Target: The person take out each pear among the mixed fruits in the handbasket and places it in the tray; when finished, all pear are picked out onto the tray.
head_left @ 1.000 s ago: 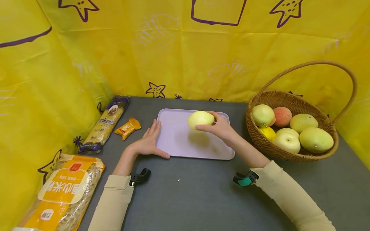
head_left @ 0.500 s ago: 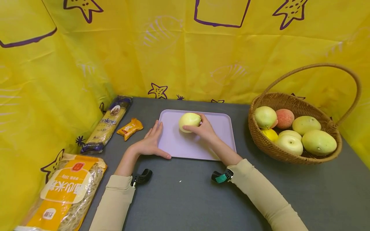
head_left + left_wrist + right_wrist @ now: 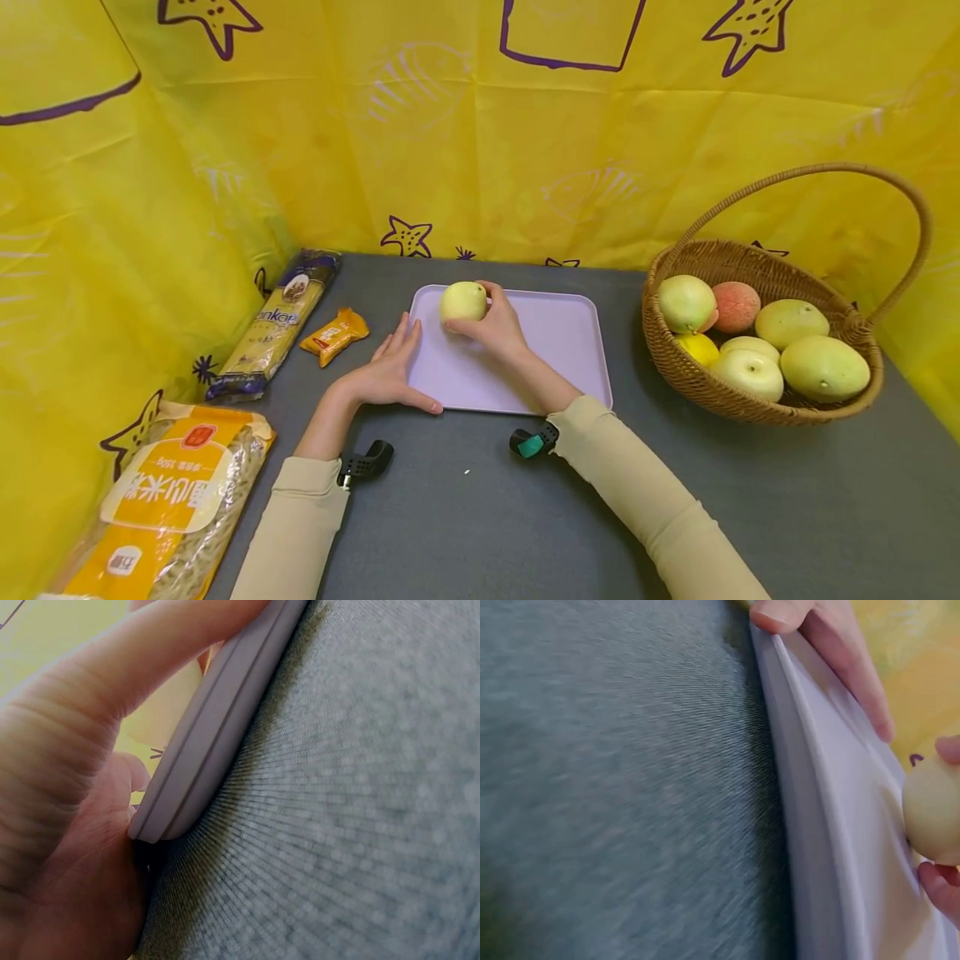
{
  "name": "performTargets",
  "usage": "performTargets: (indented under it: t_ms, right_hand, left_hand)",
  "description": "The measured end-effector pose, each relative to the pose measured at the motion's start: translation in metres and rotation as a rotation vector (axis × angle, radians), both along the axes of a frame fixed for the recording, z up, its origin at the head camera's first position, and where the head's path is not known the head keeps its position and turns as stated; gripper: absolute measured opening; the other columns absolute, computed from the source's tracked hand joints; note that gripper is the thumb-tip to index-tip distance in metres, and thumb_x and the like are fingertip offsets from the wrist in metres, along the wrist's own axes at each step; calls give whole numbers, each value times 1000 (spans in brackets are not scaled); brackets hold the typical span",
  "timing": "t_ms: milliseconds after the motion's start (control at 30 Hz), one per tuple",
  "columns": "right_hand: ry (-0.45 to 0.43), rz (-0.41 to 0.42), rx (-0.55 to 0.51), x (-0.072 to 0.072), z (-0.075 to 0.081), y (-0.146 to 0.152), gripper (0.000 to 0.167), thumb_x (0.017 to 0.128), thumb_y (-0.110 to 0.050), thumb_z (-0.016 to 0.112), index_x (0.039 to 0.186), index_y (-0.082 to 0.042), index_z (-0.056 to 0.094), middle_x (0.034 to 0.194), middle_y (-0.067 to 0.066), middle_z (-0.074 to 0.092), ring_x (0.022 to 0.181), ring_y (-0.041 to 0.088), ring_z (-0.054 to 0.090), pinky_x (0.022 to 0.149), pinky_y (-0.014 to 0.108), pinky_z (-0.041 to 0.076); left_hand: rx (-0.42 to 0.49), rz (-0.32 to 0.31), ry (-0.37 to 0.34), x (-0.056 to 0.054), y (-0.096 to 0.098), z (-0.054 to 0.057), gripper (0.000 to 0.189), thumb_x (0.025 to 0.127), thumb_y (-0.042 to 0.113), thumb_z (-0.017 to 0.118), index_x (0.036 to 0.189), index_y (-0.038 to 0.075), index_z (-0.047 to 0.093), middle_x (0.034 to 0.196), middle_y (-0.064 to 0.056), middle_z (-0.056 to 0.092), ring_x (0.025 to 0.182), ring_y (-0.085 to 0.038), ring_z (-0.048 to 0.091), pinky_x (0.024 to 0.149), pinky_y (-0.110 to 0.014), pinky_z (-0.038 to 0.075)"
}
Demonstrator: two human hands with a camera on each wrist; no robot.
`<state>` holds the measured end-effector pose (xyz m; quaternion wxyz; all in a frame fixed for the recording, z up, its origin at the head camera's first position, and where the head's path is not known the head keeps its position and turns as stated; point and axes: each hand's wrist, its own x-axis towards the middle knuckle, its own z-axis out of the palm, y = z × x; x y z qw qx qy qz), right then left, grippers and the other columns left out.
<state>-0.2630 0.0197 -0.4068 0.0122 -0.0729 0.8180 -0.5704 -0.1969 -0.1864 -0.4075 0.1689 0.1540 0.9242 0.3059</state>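
On the grey table lies a lilac tray (image 3: 525,367). My right hand (image 3: 495,325) grips a pale yellow-green round fruit (image 3: 462,302) between thumb and fingers over the tray's back left part. The fruit has a small dark dimple; whether it is an apple or a pear I cannot tell. In the right wrist view the fruit (image 3: 932,814) is very near the tray's surface, contact unclear. My left hand (image 3: 386,371) lies spread along the tray's left edge, fingers straight, thumb at the front rim. The left wrist view shows that thumb (image 3: 150,656) against the tray's side (image 3: 214,727).
At right stands a wicker basket (image 3: 675,379) with a tall handle, holding several fruits, among them a reddish peach (image 3: 735,307). To the left lie an orange snack packet (image 3: 334,336), a spaghetti pack (image 3: 273,329) and a noodle bag (image 3: 168,500). Yellow cloth (image 3: 480,167) hangs behind.
My right hand has carried the fruit leftward across the tray, from its right half to its back left part. The left hand stays at the tray's left edge.
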Motion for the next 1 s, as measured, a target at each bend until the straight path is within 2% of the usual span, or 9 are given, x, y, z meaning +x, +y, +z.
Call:
performTargets:
  t_ms: [167, 367, 600, 1000]
  right_hand:
    - [130, 28, 109, -10, 0, -11, 86, 71, -24, 87, 141, -4, 42, 135, 15, 52, 118, 27, 52, 100, 39, 42]
    - [200, 69, 172, -17, 3, -20, 87, 72, -23, 86, 142, -1, 40, 136, 17, 51, 121, 28, 50, 101, 40, 41]
    - [205, 82, 238, -21, 4, -25, 88, 74, -25, 85, 144, -2, 37, 139, 17, 48, 121, 30, 49, 101, 42, 41]
    - [220, 103, 246, -21, 0, -26, 88, 75, -24, 85, 146, -6, 36, 138, 16, 48, 119, 28, 51, 100, 42, 42]
  left_hand:
    - [-2, 8, -13, 0, 1, 1, 139, 64, 57, 85, 156, 7, -7, 157, -14, -28, 142, -51, -10, 110, -66, 2]
    - [10, 9, -19, 2, 1, 4, 137, 65, 55, 85, 156, 8, -6, 158, -14, -27, 141, -52, -10, 110, -67, 3]
    - [7, 15, -32, 3, 1, 4, 137, 66, 55, 85, 156, 9, -7, 157, -13, -28, 142, -51, -11, 109, -68, 3]
    - [0, 12, -41, 1, 1, 4, 136, 66, 56, 84, 156, 11, -8, 157, -12, -29, 142, -51, -11, 108, -70, 4]
